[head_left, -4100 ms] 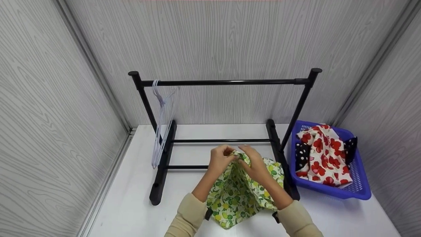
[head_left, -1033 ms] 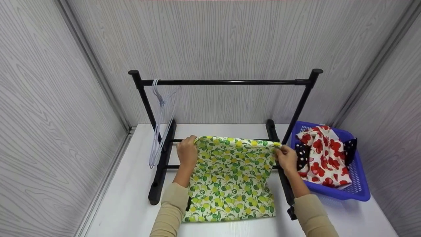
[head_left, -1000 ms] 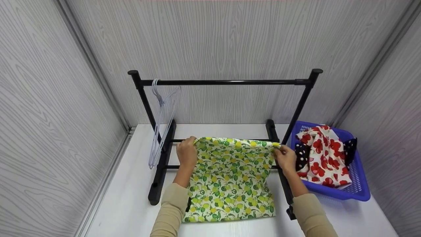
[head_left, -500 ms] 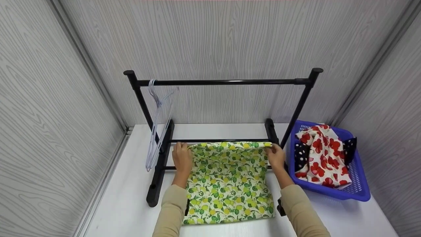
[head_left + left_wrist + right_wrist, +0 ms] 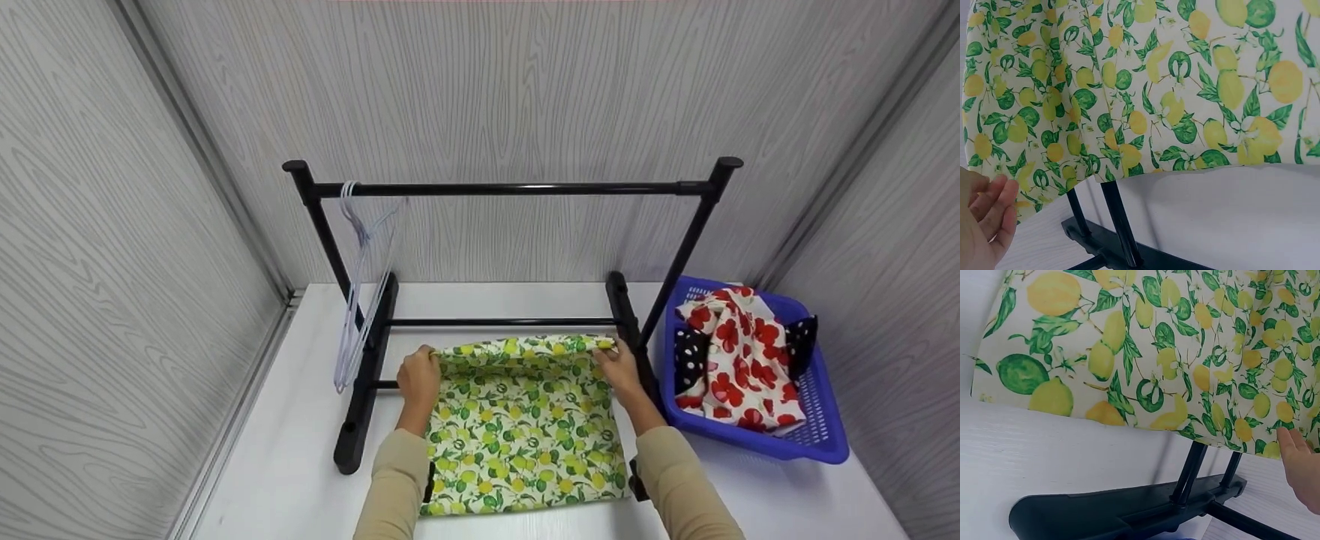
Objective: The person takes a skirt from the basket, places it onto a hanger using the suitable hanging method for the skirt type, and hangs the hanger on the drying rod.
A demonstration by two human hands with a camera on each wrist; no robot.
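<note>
A white cloth with a print of lemons and green leaves (image 5: 525, 442) lies in front, its far edge raised and folded over. My left hand (image 5: 418, 381) grips the cloth's far left corner. The far right corner is pinched by my right hand (image 5: 621, 369). In the left wrist view, curled fingers of the left hand (image 5: 988, 219) meet the edge of the cloth (image 5: 1174, 101). The right wrist view has the right hand (image 5: 1301, 464) at the cloth's edge (image 5: 1168, 354), its fingertips partly hidden by the fabric.
A black clothes rack (image 5: 517, 189) stands behind the cloth, its foot bars on the white table (image 5: 262, 465). Light purple wire hangers (image 5: 356, 315) hang at its left end. To the right, a blue basket (image 5: 825, 420) holds a red-flowered garment (image 5: 742, 360) and black polka-dot fabric (image 5: 690, 360).
My hands, close together over the bunched cloth at first, have spread apart and stretched its far edge out. Over the last second that edge came lower and nearer, and the right hand moved inward.
</note>
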